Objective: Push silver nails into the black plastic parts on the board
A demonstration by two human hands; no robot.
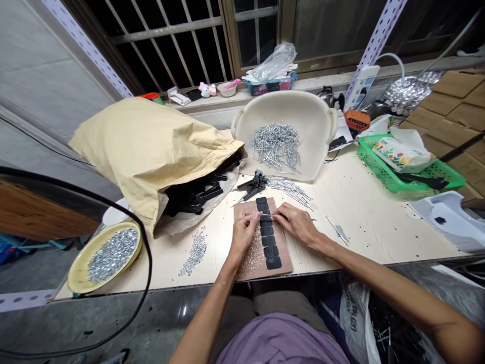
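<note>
A thin metal pin (267, 215) runs level between my two hands, above a brown board (248, 265). My left hand (244, 230) is closed, with thumb and fingertips pinching the pin's left end. At its right end my right hand (297, 223) is closed too, and a small dark bit shows by those fingertips, too small to name. Under the pin, a column of black rounded square pads (270, 251) lies along the board, partly hidden by my hands. Just beyond the board are a heap of black clips (254, 186) and loose metal pins (291, 189).
A white tub (316, 136) with many pins stands at the back. Left are a paper sack (151, 151) of black parts, a yellow bowl (74, 275) of small metal pieces and a scattered pile (194, 253). A green basket (401, 187) sits right; a black cable (149, 253) crosses the left side.
</note>
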